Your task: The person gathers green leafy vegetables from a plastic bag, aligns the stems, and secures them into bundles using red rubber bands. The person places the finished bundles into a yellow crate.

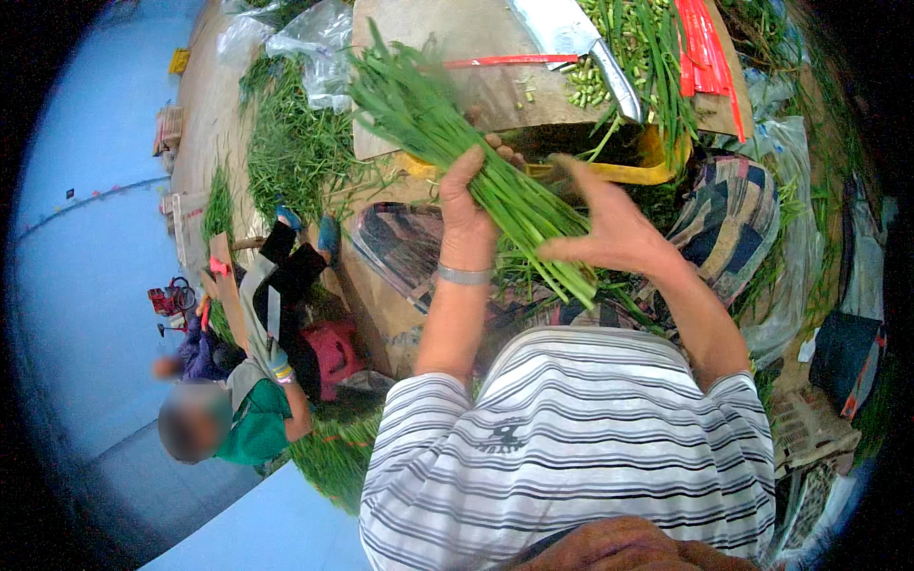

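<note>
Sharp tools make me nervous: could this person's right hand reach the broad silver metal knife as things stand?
Probably yes: the bare right hand looks open, and the broad silver metal knife lies with its handle uncovered, facing the person.

We see smooth green stalks (526, 202) at centre, a shiny metal cleaver (560, 29) and glossy red plastic strips (703, 52) at the top, crinkled clear plastic film (322, 52) upper left.

White short-sleeved shirt (609, 419), dark-striped; small dark chest print (505, 436); grey left wristband (465, 275); checked legwear (731, 211).
</note>
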Motion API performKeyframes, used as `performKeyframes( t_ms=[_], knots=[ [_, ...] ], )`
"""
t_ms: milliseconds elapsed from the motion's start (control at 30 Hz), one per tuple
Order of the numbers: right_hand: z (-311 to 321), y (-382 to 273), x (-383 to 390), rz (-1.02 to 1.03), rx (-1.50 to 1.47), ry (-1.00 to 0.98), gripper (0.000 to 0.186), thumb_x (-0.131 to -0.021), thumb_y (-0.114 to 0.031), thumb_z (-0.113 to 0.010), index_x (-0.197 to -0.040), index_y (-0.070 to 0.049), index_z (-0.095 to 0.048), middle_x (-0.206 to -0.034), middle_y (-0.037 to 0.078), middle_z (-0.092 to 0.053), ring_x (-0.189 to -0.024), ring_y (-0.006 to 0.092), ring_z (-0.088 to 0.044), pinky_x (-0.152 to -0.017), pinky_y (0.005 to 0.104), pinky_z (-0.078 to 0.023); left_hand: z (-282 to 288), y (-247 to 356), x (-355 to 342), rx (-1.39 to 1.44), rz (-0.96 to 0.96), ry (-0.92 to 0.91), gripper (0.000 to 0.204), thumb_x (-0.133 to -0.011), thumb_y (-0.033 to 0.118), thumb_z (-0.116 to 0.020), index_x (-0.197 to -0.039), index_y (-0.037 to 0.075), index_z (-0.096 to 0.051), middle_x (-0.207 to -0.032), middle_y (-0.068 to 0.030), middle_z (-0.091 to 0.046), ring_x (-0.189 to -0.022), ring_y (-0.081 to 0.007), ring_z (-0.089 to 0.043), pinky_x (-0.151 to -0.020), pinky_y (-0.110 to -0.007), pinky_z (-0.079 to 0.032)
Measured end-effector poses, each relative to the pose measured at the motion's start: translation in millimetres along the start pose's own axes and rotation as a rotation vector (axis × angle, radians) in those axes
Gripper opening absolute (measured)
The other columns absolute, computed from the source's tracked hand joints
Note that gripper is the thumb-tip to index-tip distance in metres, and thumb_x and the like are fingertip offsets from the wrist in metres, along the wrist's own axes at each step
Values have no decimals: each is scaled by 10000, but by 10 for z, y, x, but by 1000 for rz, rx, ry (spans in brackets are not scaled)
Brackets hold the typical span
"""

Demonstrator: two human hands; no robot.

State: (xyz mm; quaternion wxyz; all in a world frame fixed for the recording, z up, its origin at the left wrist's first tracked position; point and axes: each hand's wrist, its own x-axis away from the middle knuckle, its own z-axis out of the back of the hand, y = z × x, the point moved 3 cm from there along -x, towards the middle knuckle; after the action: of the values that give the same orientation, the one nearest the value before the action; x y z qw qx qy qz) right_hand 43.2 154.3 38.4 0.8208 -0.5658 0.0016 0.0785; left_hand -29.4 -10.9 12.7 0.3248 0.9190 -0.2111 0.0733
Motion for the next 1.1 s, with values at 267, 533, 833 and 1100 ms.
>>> performKeyframes(
  t_ms=[267,533,833,1100],
  knots=[
    [-57,-16,69,184,186,268,212,-671,-182,-711,-833,-64,-640,-826,99,-597,-776,291,-580,-665,383,-455,-117,13,33,-74,-67,8,237,-779,149,-608,-961,0,-579,-850,-112,-613,-846,-257,-593,-779,-402,-491],
    [-39,122,32,-4,-206,286,115,-747,-123,-666,-809,-36,-624,-745,58,-611,-707,211,-596,-656,323,-466,-224,3,51,-142,-121,70,240,-781,135,-596,-971,-7,-568,-866,-121,-605,-842,-253,-587,-782,-397,-489],
    [287,127,396,-451,-847,-54,149,-811,-130,-636,-903,-24,-584,-745,54,-625,-703,113,-590,-631,260,-464,-41,361,-91,224,-156,-83,441,-741,32,-599,-1169,97,-515,-942,-27,-565,-841,-167,-556,-806,-352,-457],
    [649,-189,644,-10,124,-336,652,-644,-310,-773,-1161,-2,-523,-1080,165,-584,-1006,302,-565,-877,381,-437,-76,707,-77,6,-272,8,352,-760,126,-593,-1105,70,-556,-915,-30,-583,-835,-161,-557,-769,-350,-461]
  ],
)
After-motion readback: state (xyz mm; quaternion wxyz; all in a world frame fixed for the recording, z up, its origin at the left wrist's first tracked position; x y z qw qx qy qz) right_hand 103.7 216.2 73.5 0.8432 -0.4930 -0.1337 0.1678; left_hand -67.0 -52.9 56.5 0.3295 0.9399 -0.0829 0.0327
